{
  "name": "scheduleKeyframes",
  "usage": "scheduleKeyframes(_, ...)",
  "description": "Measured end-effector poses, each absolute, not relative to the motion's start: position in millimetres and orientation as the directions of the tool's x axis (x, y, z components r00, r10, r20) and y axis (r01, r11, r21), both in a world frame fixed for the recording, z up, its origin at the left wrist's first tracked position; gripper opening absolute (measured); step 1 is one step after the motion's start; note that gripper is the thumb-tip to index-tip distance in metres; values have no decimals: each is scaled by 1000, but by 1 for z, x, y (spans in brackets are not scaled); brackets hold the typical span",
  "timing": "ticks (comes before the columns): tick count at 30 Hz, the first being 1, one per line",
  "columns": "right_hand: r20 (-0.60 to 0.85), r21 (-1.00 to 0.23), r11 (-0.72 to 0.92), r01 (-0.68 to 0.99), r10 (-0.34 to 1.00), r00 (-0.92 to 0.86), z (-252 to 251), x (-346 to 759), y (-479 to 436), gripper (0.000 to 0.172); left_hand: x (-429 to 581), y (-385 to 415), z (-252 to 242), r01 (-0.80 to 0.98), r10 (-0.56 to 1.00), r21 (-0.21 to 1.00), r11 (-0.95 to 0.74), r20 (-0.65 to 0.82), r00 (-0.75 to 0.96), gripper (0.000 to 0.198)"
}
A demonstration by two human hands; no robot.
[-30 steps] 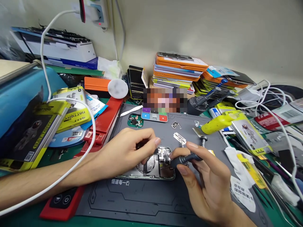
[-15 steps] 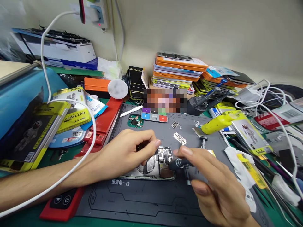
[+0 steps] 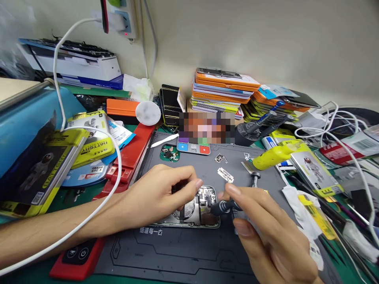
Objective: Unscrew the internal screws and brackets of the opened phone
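Observation:
An opened phone [image 3: 192, 221] with bare inner parts lies on the dark grey mat [image 3: 177, 250]. My left hand [image 3: 166, 193] rests over its left part, fingers curled, thumb and forefinger close together; what they hold, if anything, is hidden. At the phone's right end, my right hand [image 3: 266, 225] has its fingertips around a dark screwdriver [image 3: 225, 206], whose front end is over the phone's right side. Another screwdriver [image 3: 255, 179] lies just beyond that hand. A razor blade [image 3: 225, 175] and a small metal part [image 3: 220, 158] lie behind the phone.
A white cable [image 3: 119, 165] loops over my left forearm. Left are a red device [image 3: 127, 154] and battery boxes [image 3: 65, 157]. Stacked orange cases [image 3: 225, 85] stand at the back. A yellow bottle [image 3: 269, 158], a tool holder [image 3: 245, 132] and more cables [image 3: 331, 122] are on the right.
My right fingers have shifted slightly around the screwdriver. The whole view has moved down a little in the frame. My left hand keeps its pose over the phone.

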State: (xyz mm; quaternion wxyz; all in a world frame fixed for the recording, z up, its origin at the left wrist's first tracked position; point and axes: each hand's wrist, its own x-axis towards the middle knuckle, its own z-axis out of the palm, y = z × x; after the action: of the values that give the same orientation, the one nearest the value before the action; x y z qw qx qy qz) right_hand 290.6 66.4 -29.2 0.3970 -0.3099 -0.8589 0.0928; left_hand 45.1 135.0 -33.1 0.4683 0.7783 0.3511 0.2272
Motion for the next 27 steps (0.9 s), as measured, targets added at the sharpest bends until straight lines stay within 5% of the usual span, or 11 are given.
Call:
scheduleKeyframes(15,603,-427,791,438,611,-513,-27,290,64,56,44,134,-33,303,756,905,-300,32,654,39)
scheduleKeyframes(27,628,-352,802,483,585,-514,-33,283,69,40,45,132,-36,272,741,930,-246,-1,672,27)
